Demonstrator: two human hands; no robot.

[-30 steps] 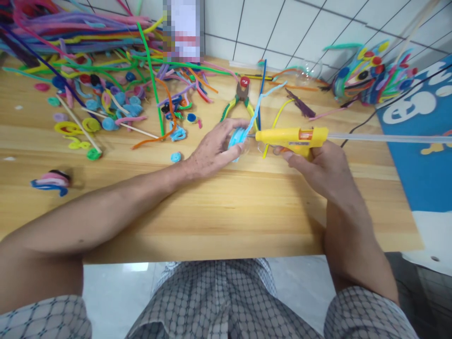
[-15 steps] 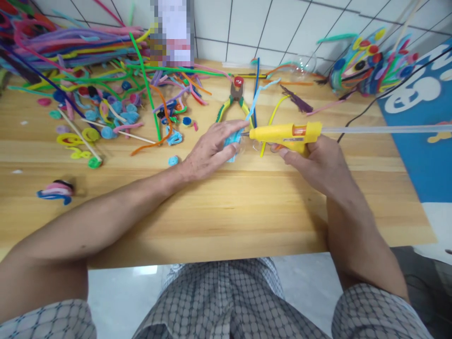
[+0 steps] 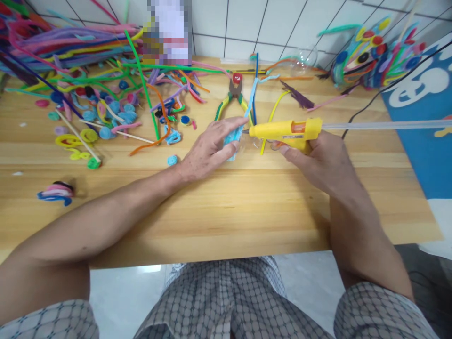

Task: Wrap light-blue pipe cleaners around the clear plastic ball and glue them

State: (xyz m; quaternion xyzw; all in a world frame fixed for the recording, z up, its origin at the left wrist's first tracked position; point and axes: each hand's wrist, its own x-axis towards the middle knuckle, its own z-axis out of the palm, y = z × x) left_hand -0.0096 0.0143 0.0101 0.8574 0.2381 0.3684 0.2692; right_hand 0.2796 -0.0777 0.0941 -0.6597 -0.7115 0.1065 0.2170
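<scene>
My left hand [image 3: 213,146] is closed around a light blue fuzzy piece [image 3: 233,136], apparently coiled pipe cleaner, gripped between thumb and fingers. Something clear and rounded shows beneath it, too faint to make out. From the piece a light blue pipe cleaner end [image 3: 251,96] runs up past the pliers [image 3: 235,96]. A yellow hot glue gun [image 3: 282,131] is in my right hand [image 3: 325,157], its fingers wrapped round the handle. The gun's nozzle points left and meets the right edge of the blue piece. A long clear glue stick [image 3: 381,125] sticks out from its back.
Heaps of coloured pipe cleaners [image 3: 77,49] and small coiled pieces [image 3: 106,133] cover the table's left. Colourful fish-like figures [image 3: 363,56] stand at the back right, beside a clear ball [image 3: 304,60]. A black cord [image 3: 367,103] crosses near the blue sheet [image 3: 416,141].
The light blue pipe cleaner end stands a little straighter, and the blue piece is slightly turned. The whole view has shifted a little. Both hands keep their hold, with the nozzle at the blue piece.
</scene>
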